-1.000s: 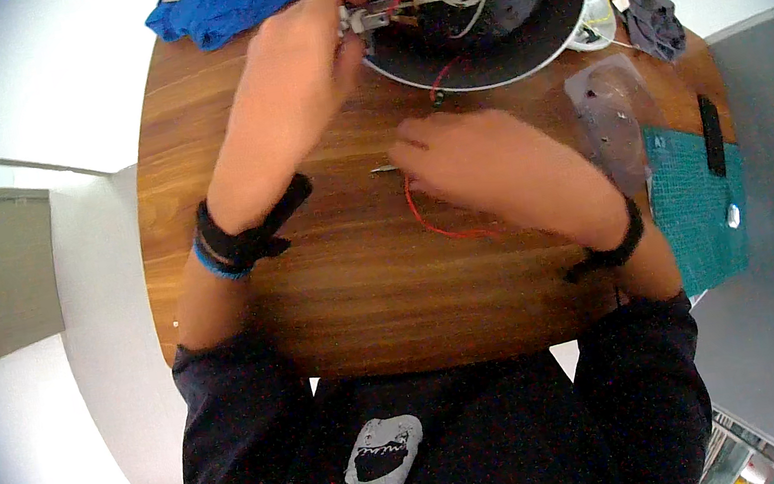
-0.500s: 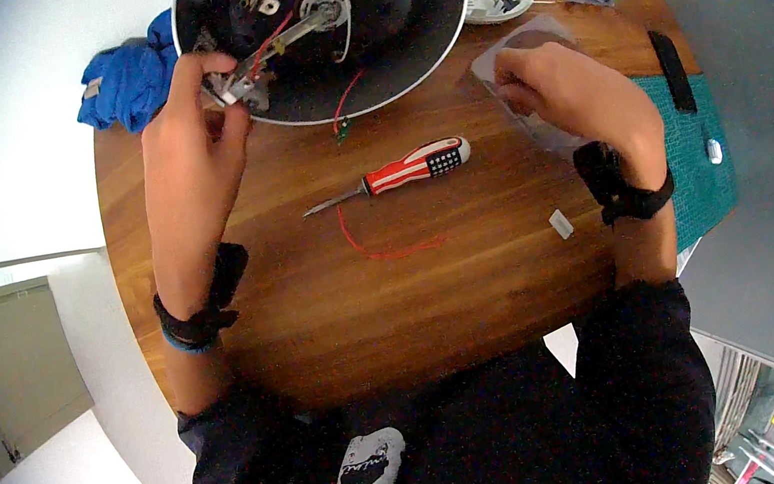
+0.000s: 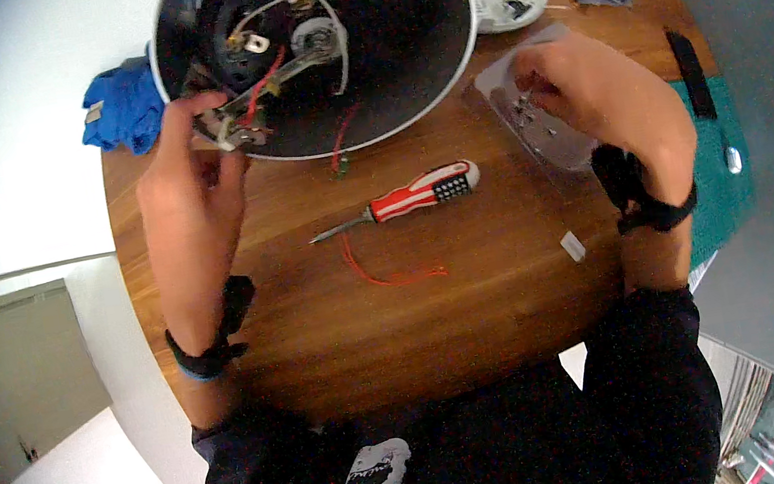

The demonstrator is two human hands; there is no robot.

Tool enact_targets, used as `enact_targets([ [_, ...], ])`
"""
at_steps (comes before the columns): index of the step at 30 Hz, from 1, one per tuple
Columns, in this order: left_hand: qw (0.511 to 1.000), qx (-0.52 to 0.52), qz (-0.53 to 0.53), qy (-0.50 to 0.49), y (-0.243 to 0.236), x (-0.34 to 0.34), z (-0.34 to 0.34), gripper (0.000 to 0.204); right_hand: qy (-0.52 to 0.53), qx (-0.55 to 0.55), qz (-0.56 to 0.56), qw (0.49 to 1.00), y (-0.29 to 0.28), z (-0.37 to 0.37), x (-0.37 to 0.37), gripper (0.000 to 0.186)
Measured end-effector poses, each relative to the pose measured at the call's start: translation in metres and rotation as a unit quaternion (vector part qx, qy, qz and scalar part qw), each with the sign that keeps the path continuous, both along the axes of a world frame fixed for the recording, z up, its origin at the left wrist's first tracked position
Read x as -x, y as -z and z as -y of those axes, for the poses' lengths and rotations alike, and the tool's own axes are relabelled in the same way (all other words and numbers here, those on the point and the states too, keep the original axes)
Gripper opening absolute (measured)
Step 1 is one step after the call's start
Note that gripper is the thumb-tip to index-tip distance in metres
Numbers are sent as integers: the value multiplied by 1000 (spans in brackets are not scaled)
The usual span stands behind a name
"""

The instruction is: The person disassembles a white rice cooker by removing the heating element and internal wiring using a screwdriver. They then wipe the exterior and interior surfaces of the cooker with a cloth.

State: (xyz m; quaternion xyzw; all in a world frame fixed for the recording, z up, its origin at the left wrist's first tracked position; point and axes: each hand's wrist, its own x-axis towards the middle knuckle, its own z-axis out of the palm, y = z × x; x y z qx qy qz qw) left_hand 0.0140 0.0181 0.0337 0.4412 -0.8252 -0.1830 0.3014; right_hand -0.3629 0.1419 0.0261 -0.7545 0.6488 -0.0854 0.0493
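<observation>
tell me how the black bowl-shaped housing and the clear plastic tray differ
The black bowl-shaped housing is large and opaque; the clear plastic tray is smaller and see-through. The housing holds a metal arm and wires; the tray holds small bits. Each has a hand close: left hand and right hand respectively.

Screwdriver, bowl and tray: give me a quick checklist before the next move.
1. Left hand gripping the metal assembly at the black bowl's rim: ok.
2. Right hand at the clear plastic tray: ok.
3. Right hand's grip on a part: cannot tell, its grasp is hidden.
4. Screwdriver within reach: ok, on the table between the hands.
5. Red wire clear of the screwdriver: cannot tell, it may pass underneath.
6. Table free of loose pieces: not ok, a small white piece lies there.
</observation>
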Motion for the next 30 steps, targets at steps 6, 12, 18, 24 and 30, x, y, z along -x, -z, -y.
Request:
enact_targets([
  [6, 1000, 4, 3, 24, -7, 2, 2, 37, -36, 31, 50, 998, -38, -7, -58, 16],
  [12, 999, -14, -21, 40, -8, 0, 7, 28, -106, 84, 82, 987, -56, 2, -123, 41],
  [18, 998, 19, -29, 59, -6, -4, 6, 31, -143, 182, 66, 971, -37, 48, -164, 57],
  [24, 997, 8, -36, 63, -3, -3, 7, 38, -138, 233, 31, 962, -16, 72, -165, 36],
  [30, 997, 5, -22, 73, -5, 0, 3, 44, -147, 260, 32, 954, -9, 73, -157, 24],
])
